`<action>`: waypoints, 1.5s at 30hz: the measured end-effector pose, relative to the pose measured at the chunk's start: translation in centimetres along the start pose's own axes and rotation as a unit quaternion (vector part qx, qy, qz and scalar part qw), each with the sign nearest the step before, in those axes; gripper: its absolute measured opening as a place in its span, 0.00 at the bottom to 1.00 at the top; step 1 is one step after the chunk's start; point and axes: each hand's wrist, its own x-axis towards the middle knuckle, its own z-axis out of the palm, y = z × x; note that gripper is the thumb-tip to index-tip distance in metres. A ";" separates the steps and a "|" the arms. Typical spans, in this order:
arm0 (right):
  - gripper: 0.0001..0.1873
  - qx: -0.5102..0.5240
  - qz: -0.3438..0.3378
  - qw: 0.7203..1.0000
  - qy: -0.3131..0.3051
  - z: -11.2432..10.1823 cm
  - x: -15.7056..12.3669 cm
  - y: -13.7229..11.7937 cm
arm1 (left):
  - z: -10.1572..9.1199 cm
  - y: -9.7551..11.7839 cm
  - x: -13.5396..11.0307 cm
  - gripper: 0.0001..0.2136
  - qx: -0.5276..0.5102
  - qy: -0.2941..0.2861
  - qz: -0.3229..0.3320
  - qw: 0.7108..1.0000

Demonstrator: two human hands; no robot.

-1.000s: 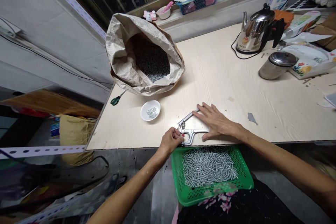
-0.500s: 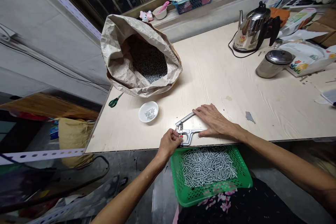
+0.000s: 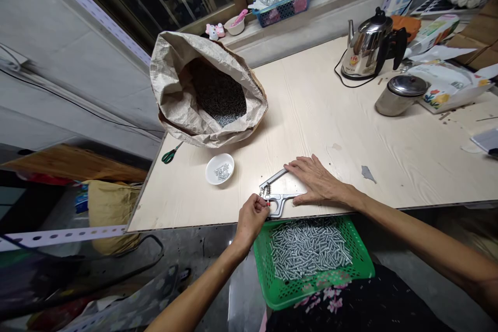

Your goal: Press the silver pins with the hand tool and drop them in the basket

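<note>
A silver lever hand press [image 3: 277,199] with a spring and a small red part stands at the table's front edge, its two handles spread apart. My right hand [image 3: 317,181] spans those handles, fingers on the upper lever and thumb at the lower one. At the jaw end, my left hand [image 3: 252,218] is closed in a pinch beside the red part; whatever sits between the fingertips is hidden. Below the edge, a green basket [image 3: 268,282] holds many small metal screws or pins [image 3: 311,249]. A white bowl [image 3: 210,174] with several similar silver pieces is left of the press.
A large open sack [image 3: 167,93] full of small dark metal pieces stands at the back left. Green-handled scissors [image 3: 168,156] lie near the left edge. A kettle [image 3: 368,46], a lidded metal canister [image 3: 399,98] and a grey scrap [image 3: 367,173] are on the right.
The camera view has shifted slightly. Both hands and the press keep nearly the same pose, with the handles still spread.
</note>
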 end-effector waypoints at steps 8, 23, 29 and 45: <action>0.51 -0.002 -0.001 1.000 0.003 -0.3 -0.1 -0.4 | -0.4 0.0 0.5 0.06 0.065 -0.017 -0.022 0.997; 0.40 0.020 -0.023 0.999 0.030 -0.8 0.4 -2.0 | 0.6 2.1 -0.6 0.12 0.237 0.068 0.231 0.941; 0.40 0.049 -0.036 0.998 0.026 -0.4 -0.4 -2.3 | 1.1 4.1 3.4 0.31 0.318 -0.124 0.344 0.875; 0.10 -0.039 -0.013 0.999 0.032 1.3 -0.4 -4.1 | 1.8 3.8 3.3 0.03 0.322 -0.123 0.285 0.895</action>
